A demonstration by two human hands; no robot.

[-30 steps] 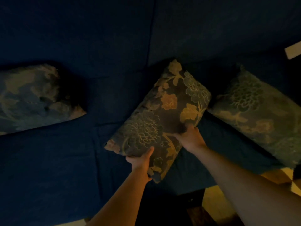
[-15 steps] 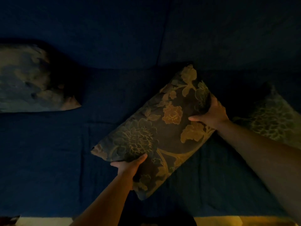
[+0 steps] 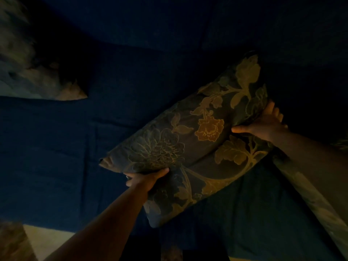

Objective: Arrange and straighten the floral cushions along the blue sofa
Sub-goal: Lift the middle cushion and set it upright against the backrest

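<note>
A dark floral cushion (image 3: 195,140) with gold and orange flowers lies tilted on the blue sofa (image 3: 56,147), its upper corner pointing to the backrest. My left hand (image 3: 145,178) grips its lower left edge, thumb on top. My right hand (image 3: 263,123) grips its upper right edge. A second floral cushion (image 3: 28,72) leans at the far left, blurred. A third floral cushion (image 3: 308,191) runs under my right forearm at the right edge, mostly hidden.
The sofa's backrest (image 3: 169,21) fills the top of the view. A pale floor strip (image 3: 47,236) shows below the seat's front edge at lower left. The scene is very dim.
The held cushion has shifted right and turned flatter, more lengthwise. My right hand moved up along its right edge. The view swung so the right cushion is nearly out of sight.
</note>
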